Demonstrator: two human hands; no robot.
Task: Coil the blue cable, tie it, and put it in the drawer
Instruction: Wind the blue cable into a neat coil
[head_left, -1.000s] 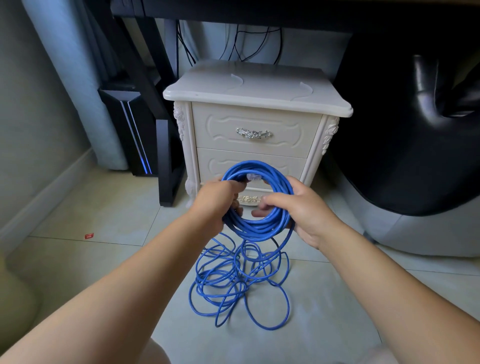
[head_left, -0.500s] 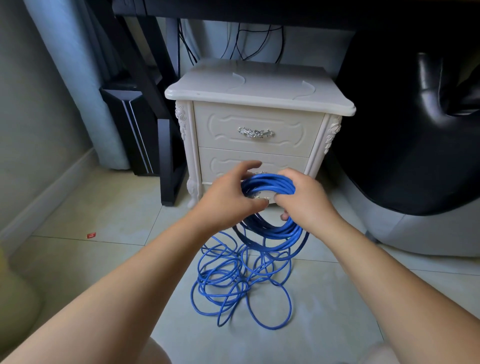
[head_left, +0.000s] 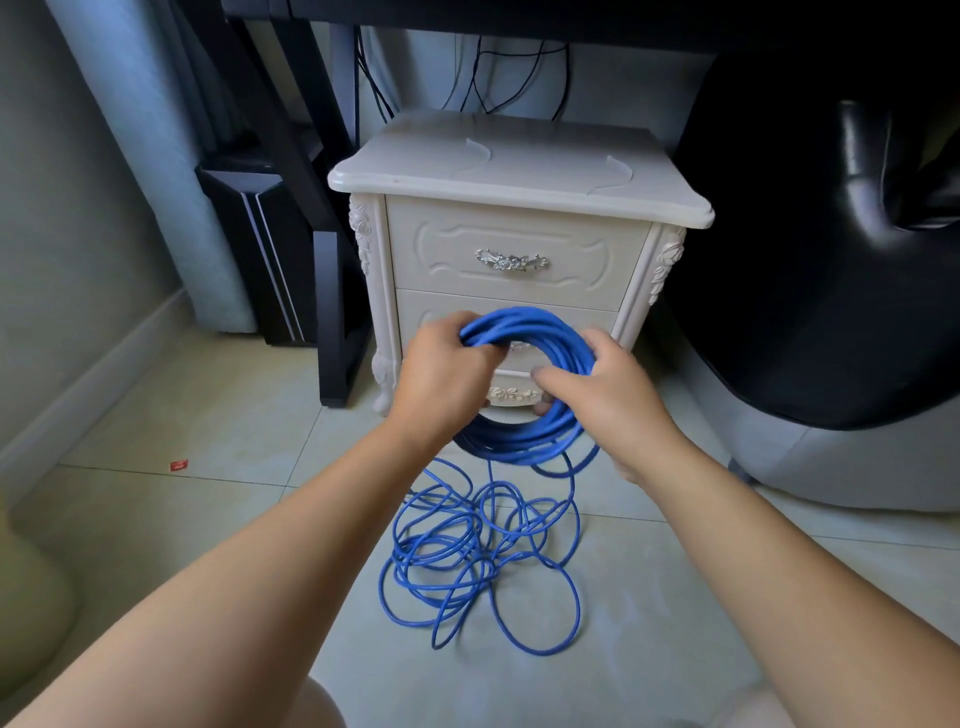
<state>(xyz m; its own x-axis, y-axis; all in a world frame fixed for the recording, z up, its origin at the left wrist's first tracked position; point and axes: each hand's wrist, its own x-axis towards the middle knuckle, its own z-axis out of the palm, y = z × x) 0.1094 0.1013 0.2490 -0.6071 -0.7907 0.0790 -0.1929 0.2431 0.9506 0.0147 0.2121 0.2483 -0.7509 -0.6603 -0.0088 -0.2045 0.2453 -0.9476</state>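
left hand (head_left: 441, 379) and right hand (head_left: 608, 397) both curled round the blue cable (head_left: 524, 325) coil before the white nightstand (head_left: 519, 176)

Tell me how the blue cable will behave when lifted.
Probably floppy: the blue cable sprawls in loose loops on the floor. Likely springy too: left hand and right hand both grip its wound turns.

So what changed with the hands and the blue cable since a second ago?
The left hand let go of the coil, opened, then gripped its upper left again. The right hand kept holding the right side. The loose loops still lie on the floor and the drawers stay shut.
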